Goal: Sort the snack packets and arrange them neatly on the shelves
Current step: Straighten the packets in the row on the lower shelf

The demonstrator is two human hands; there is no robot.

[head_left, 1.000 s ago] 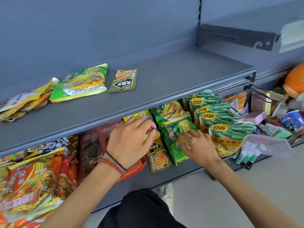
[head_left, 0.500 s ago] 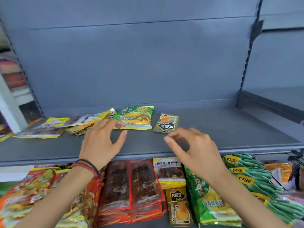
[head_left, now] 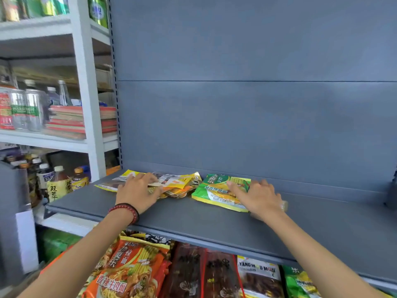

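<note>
On the grey upper shelf (head_left: 214, 224) lies a loose pile of yellow snack packets (head_left: 174, 182) and, to its right, a green noodle packet (head_left: 214, 191). My left hand (head_left: 137, 191), with bead bracelets at the wrist, rests on the left part of the yellow pile with its fingers laid over it. The fingers of my right hand (head_left: 256, 195) lie spread flat on the right end of the green packet. A corner of a small packet (head_left: 284, 205) peeks out from under my right hand. Neither hand lifts anything.
The lower shelf holds orange noodle packets (head_left: 129, 269), dark red packets (head_left: 193, 274), a yellow-topped packet (head_left: 257, 276) and a green one (head_left: 298, 282). A white rack (head_left: 86, 104) at the left carries bottles, cans and stacked books. A grey back panel rises behind the shelf.
Both hands have moved from the lower shelf up to the upper one. The left has come down on the yellow pile, the right on the green packet, covering the small brown packet.
</note>
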